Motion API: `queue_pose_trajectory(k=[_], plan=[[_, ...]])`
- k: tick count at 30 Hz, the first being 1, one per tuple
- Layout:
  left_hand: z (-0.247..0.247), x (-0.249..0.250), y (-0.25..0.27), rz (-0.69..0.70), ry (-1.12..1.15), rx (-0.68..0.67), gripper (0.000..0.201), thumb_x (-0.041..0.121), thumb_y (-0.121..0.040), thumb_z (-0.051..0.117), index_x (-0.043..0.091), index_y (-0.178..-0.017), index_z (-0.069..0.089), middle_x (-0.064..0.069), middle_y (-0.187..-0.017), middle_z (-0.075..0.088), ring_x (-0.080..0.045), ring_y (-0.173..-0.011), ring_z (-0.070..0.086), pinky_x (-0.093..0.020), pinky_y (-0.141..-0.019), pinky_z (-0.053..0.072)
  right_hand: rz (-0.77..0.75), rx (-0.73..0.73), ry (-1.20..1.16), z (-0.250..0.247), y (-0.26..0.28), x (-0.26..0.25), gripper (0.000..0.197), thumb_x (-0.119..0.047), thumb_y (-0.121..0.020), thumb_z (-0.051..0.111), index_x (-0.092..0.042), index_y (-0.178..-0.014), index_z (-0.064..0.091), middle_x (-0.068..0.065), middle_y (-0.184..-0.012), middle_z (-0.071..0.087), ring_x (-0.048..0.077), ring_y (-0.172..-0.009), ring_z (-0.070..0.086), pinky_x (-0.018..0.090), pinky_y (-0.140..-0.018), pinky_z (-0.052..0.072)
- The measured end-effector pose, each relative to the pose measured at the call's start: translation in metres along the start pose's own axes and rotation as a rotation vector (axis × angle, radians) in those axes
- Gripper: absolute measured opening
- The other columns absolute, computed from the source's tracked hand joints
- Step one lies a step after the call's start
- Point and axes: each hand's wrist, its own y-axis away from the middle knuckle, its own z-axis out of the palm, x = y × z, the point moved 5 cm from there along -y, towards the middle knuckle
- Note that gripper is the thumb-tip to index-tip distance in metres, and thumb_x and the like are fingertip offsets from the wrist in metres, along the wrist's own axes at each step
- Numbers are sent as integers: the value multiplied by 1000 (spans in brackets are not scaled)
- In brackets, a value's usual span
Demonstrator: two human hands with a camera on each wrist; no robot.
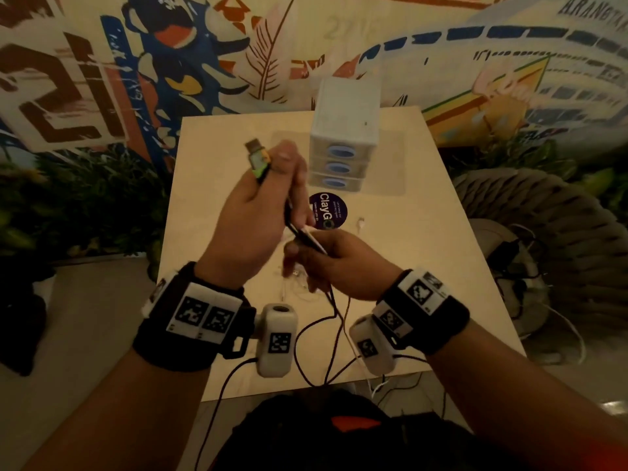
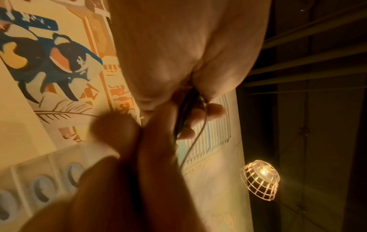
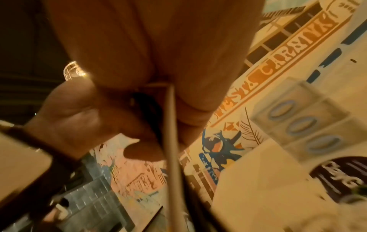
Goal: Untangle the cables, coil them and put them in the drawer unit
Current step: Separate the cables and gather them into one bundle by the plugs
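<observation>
The left hand (image 1: 261,212) grips the black cable (image 1: 299,232) near its plug (image 1: 257,157), while the right hand (image 1: 336,263) pinches it lower, probably pulling it straight for coiling; drawers (image 1: 343,144) wait behind.

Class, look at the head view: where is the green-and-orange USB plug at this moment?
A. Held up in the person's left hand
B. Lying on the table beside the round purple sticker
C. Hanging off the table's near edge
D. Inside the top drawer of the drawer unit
A: the USB plug sticks up out of the left hand, above the table, and all three drawers of the drawer unit are closed.
</observation>
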Motion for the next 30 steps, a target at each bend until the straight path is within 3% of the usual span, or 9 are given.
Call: queue_pose_trajectory(k=[3, 5, 8, 12, 15, 17, 20, 26, 30], plan=[[-27, -1, -3, -25, 106, 156, 41, 38, -112, 30, 17, -82, 50, 2, -45, 36, -19, -48, 54, -35, -59, 55, 118, -27, 11, 9, 13, 42, 46, -60, -98, 48, -23, -72, 57, 2, -65, 58, 18, -57, 57, 34, -61, 50], [-41, -4, -1, -66, 177, 228, 41, 42, -111, 32, 20, -80, 48, 1, -51, 29, -14, -40, 34, -25, -44, 39, 220, -39, -20, 14, 29, 72, 46, -59, -96, 49, -21, -68, 50, -8, -58, 48, 19, -58, 54, 33, -62, 49], [-50, -15, 3, -138, 185, 261, 41, 47, -110, 35, 24, -77, 46, 4, -58, 26, -11, -45, 18, -23, -44, 20, 331, -41, -46, 19, 54, 113, 48, -61, -90, 53, -21, -65, 43, -5, -55, 42, 19, -56, 50, 28, -59, 46], [-68, -11, 2, -151, 164, 389, 41, 45, -109, 38, 27, -74, 46, 6, -60, 29, -9, -47, 19, -22, -42, 19, 520, -91, 77, 22, 97, 178, 51, -59, -96, 52, -23, -63, 39, -12, -51, 38, 14, -52, 43, 27, -56, 40], [-86, -4, 0, -153, 178, 464, 42, 49, -108, 39, 28, -73, 48, 6, -60, 29, -10, -49, 17, -23, -42, 17, 597, -124, 245, 20, 129, 217, 54, -66, -94, 48, -22, -64, 45, -4, -58, 46, 8, -50, 44, 27, -60, 39], [-86, -6, 1, -163, 171, 458, 43, 50, -108, 38, 28, -73, 48, 6, -60, 29, -11, -49, 16, -23, -43, 17, 617, -76, 158, 20, 143, 233, 53, -62, -95, 51, -19, -64, 50, 0, -60, 49, 11, -52, 49, 27, -61, 43], [-76, -8, 2, -151, 158, 415, 42, 50, -108, 38, 27, -75, 48, 6, -61, 28, -11, -49, 16, -23, -43, 17, 674, -90, 162, 27, 159, 253, 53, -67, -91, 51, -24, -61, 54, -9, -57, 50, 6, -52, 49, 30, -64, 43], [-69, -3, 3, -150, 149, 377, 42, 49, -109, 36, 27, -76, 48, 6, -59, 30, -12, -48, 15, -21, -43, 18, 879, -236, 300, 39, 182, 270, 49, -51, -105, 40, -23, -66, 47, -13, -46, 52, -5, -42, 46, 10, -53, 37], [-75, -2, 6, -153, 189, 360, 42, 49, -109, 36, 27, -75, 47, 7, -60, 28, -11, -49, 13, -24, -41, 18, 988, -142, 340, 34, 195, 304, 49, -57, -102, 44, -24, -67, 53, -7, -60, 56, 6, -53, 55, 24, -62, 45]])
